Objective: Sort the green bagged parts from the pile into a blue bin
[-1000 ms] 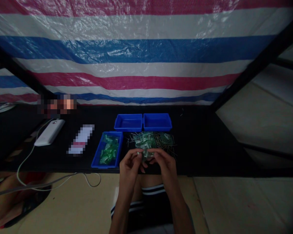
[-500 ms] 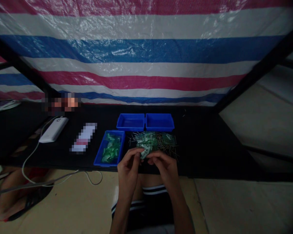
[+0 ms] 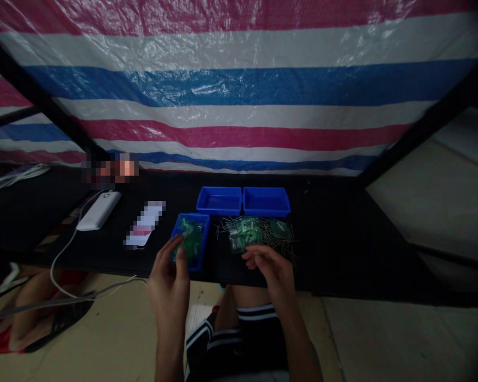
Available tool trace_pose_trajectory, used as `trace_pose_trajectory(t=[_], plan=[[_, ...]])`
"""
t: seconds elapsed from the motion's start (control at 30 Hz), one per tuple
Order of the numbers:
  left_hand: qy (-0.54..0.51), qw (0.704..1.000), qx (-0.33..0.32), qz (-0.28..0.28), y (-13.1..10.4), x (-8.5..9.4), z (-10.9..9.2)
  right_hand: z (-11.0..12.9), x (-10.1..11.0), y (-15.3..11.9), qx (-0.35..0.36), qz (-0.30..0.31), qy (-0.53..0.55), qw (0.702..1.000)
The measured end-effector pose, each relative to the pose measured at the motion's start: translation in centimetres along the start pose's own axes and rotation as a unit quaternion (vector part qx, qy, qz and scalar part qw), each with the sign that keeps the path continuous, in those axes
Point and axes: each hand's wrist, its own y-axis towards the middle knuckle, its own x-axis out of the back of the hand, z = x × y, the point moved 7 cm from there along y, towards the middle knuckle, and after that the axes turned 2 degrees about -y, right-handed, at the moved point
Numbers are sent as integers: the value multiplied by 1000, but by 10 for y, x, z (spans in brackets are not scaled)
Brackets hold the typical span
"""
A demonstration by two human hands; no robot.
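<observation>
My left hand is over the near left edge of a blue tray that holds green packets; its thumb and fingers are apart, with nothing visible between them. My right hand is at the near edge of a pile of clear and green packets, its fingers bent and close together; whether a small item is in them cannot be made out. Loose nails or screws lie around and to the right of the pile.
Two blue trays stand side by side behind the pile. To the left are a blurred-out flat item and a white power bank with a cable. A striped sheet hangs behind the table; another person's leg shows lower left.
My left hand has moved left, away from the packet pile and my right hand, to the blue tray with green packets. The view has shifted slightly.
</observation>
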Motion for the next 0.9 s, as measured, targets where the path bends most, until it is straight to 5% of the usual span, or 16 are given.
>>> trace_pose_trajectory(t=[0.13, 0.47, 0.7, 0.9], plan=[[55, 998, -30, -17, 0, 0, -3, 1, 3, -1, 0, -9, -23, 1000], [81, 996, 11, -33, -2, 0, 4, -1, 10, 0, 4, -26, -37, 999], [128, 984, -78, -96, -4, 6, -13, 1, 11, 0, 2, -26, -39, 999], [178, 967, -180, -26, -6, -17, -11, 2, 12, 0, 7, -23, -54, 998]])
